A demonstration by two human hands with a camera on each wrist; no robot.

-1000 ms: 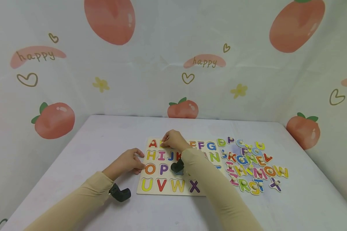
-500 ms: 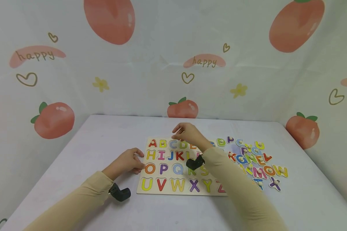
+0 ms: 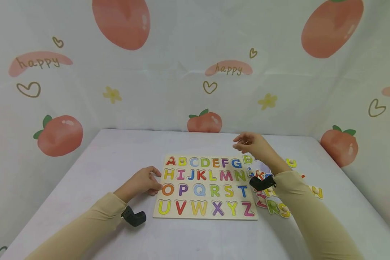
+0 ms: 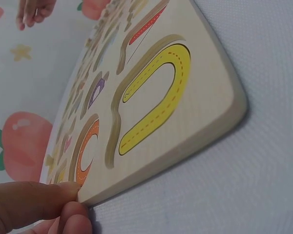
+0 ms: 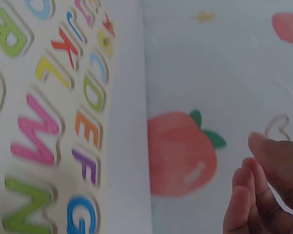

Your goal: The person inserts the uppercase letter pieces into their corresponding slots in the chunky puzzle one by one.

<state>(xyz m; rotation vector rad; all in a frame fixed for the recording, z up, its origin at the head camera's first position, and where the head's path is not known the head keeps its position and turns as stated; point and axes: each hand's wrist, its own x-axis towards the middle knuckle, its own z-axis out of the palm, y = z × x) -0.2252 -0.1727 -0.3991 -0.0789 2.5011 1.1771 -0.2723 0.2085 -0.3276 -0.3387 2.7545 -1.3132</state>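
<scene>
A wooden alphabet puzzle board (image 3: 205, 183) lies flat on the table, its printed letter recesses facing up. Knobbed letter pieces A (image 3: 170, 161) and B (image 3: 182, 161) sit in the top row. My left hand (image 3: 146, 184) is at the board's left edge beside the O; in the left wrist view, its thumb (image 4: 34, 200) and a finger meet at that edge. Above the table, beyond the board's top right corner, my right hand (image 3: 253, 145) hovers with loosely bent fingers. Nothing shows between the right thumb and fingertips (image 5: 241, 195) in the right wrist view.
Loose knobbed letters lie in a cluster right of the board, including a green D (image 3: 247, 159), a green R (image 3: 273, 207) and a yellow S (image 3: 284, 210). My right forearm (image 3: 308, 206) covers part of them. A printed cloth backdrop (image 3: 149, 108) stands behind the table.
My right hand has lifted away from the B in the top row and moved right, toward the loose letters. B stays in the board. The left hand has kept its place.
</scene>
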